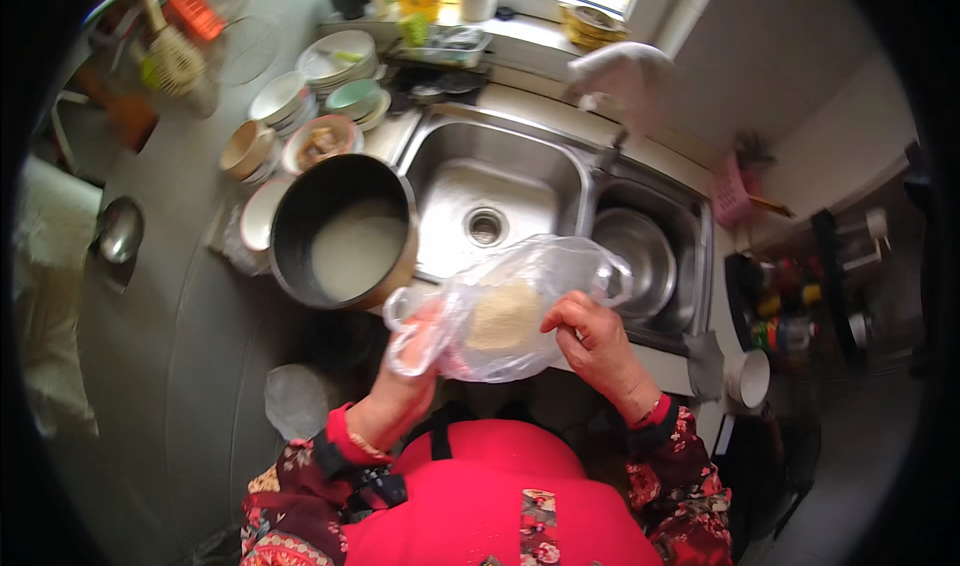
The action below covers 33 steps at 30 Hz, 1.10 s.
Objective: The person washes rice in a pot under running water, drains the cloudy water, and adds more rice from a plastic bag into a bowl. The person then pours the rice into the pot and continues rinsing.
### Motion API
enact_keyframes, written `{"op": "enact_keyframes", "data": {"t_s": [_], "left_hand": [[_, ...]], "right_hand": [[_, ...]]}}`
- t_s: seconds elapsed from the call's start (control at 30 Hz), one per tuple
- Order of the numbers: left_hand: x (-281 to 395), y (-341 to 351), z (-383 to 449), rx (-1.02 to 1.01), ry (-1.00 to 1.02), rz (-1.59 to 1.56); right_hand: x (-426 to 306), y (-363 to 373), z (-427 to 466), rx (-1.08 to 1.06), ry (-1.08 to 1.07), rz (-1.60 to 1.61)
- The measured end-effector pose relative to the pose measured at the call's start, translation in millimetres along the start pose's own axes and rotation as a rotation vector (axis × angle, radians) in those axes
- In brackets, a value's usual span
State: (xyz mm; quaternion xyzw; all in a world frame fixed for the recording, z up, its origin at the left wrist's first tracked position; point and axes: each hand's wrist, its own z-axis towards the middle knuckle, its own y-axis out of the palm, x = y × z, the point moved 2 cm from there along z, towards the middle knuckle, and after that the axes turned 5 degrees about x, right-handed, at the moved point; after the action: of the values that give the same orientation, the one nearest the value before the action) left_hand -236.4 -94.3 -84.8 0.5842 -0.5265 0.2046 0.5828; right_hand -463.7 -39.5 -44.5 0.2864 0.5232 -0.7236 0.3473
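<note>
A clear plastic bag [559, 266] holding pale yellowish grains or powder [502, 315] is in front of me, before the sink edge. My left hand [405, 371] grips the bag's left side, near its white loop handles. My right hand [596, 345] is at the bag's right side with its fingers curled; the thumb and forefinger seem to pinch the plastic. To the left of the bag stands a large dark-walled pot [345, 228] with cloudy whitish liquid [360, 255] in it. A round metal basin [637, 258] lies in the smaller right basin of the steel sink [487, 168].
Stacked bowls [281, 101] and plates [337, 52] crowd the counter beyond the pot. A cloth [622, 71] hangs over the faucet. Utensils, among them a skimmer [176, 56] and a ladle [120, 228], hang at left. A pink basket [731, 191] and a bottle rack [795, 288] are at right.
</note>
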Motion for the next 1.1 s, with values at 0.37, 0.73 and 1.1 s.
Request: {"op": "enact_keyframes", "data": {"t_s": [0.37, 0.73, 1.1], "left_hand": [[-58, -12, 53, 0.142, 0.175, -0.016], [-42, -16, 74, 0.144, 0.133, 0.029], [-51, -23, 72, 0.191, 0.151, 0.039]], "right_hand": [[250, -100, -115, 0.849, 0.740, 0.795], [445, -208, -199, 1.407, 0.872, 1.232], [355, -174, -151, 1.098, 0.721, 1.426]]}}
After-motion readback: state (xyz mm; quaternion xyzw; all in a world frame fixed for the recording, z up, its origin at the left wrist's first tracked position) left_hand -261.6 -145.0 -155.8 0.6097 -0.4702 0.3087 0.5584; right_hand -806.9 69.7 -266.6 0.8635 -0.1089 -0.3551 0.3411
